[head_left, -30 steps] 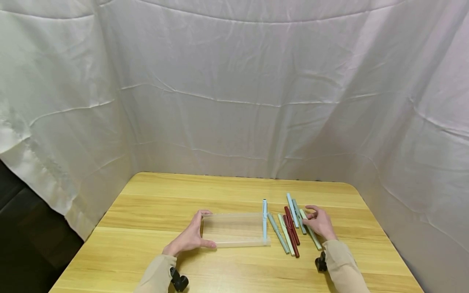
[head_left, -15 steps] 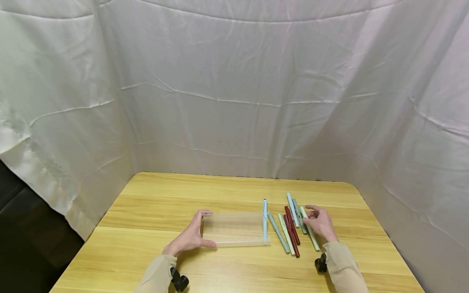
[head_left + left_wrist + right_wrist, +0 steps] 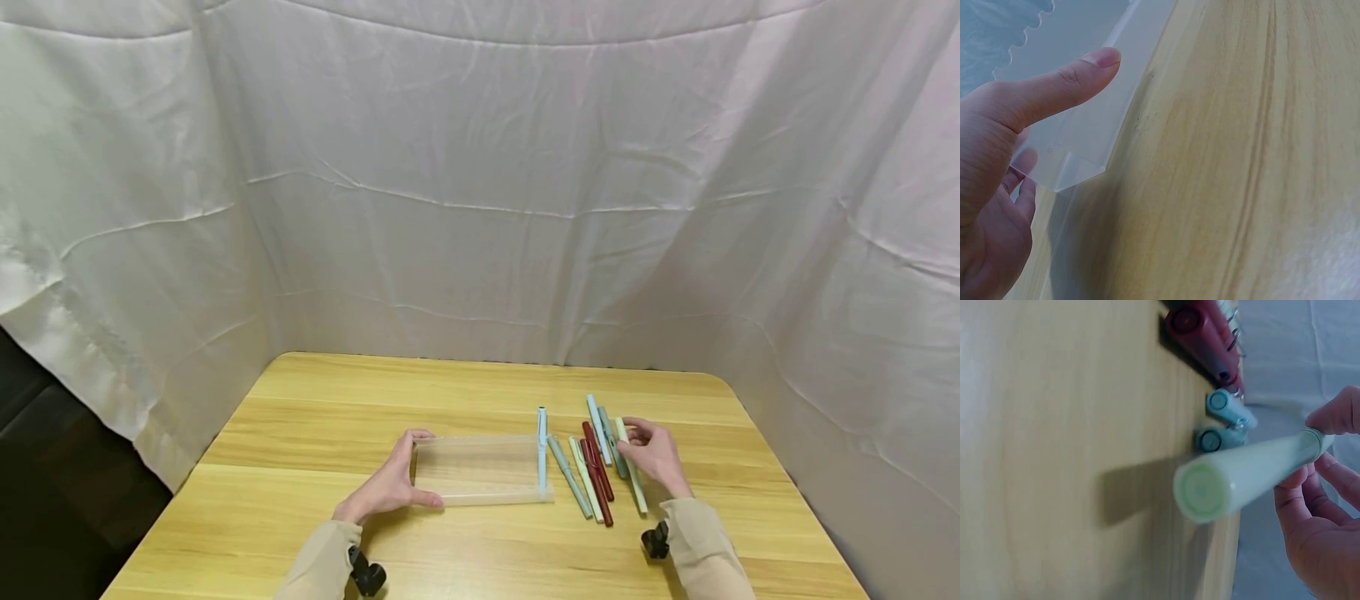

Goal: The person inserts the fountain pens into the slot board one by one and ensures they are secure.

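Note:
My left hand (image 3: 390, 486) grips the left end of a clear plastic pen rack (image 3: 487, 500), thumb at the front and fingers behind. The left wrist view shows the rack's scalloped edge (image 3: 1025, 37) above the thumb. Across the rack's right end lies a light blue pen (image 3: 542, 450). My right hand (image 3: 654, 457) pinches a pale green pen (image 3: 1254, 472) between thumb and fingers; in the right wrist view its near end stands off the table and casts a shadow.
Between rack and right hand lie a grey-green pen (image 3: 570, 477), another pale green pen (image 3: 586, 481), two dark red pens (image 3: 597, 475), a second light blue pen (image 3: 598, 429) and a second grey-green pen (image 3: 612, 442). Pale curtains (image 3: 480, 208) surround the wooden table (image 3: 337, 392).
The pale green pen in my right hand has swung its near end leftward and risen slightly, with the hand shifting a little. My left hand and the rack have stayed in place.

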`<state>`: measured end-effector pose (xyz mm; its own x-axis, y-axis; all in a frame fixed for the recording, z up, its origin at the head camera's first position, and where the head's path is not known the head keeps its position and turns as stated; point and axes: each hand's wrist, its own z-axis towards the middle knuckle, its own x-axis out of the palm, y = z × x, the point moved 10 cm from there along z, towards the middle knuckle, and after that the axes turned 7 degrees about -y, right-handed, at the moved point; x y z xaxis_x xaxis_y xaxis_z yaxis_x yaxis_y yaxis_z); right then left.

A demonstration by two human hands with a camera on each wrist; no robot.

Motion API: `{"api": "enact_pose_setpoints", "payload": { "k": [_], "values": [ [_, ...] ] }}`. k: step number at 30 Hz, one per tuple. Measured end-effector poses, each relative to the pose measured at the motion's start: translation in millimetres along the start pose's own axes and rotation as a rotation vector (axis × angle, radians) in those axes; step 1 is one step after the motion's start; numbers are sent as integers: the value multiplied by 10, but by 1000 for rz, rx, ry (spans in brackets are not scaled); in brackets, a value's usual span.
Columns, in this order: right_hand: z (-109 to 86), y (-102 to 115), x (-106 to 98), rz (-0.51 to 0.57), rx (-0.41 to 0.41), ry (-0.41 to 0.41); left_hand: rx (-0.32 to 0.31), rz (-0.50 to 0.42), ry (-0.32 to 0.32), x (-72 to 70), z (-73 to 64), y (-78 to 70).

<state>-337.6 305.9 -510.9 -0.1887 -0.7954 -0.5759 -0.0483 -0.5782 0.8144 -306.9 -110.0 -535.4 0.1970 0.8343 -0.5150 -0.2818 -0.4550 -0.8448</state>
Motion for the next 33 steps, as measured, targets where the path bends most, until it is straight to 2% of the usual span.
{"api": "enact_pose_setpoints", "payload": {
  "k": [5, 13, 24, 33],
  "values": [
    [-28, 71, 6, 45, 3, -14, 8, -2, -3, -4, -1, -10],
    [-53, 221, 6, 130, -43, -55, 1, 4, -3, -2, -2, -10],
    [-111, 305, 21, 169, -3, -76, 11, -1, -5, -1, 0, -8],
    [-143, 426, 53, 262, -17, -75, -2, 0, -10, -9, 2, 8]
  ]
}}
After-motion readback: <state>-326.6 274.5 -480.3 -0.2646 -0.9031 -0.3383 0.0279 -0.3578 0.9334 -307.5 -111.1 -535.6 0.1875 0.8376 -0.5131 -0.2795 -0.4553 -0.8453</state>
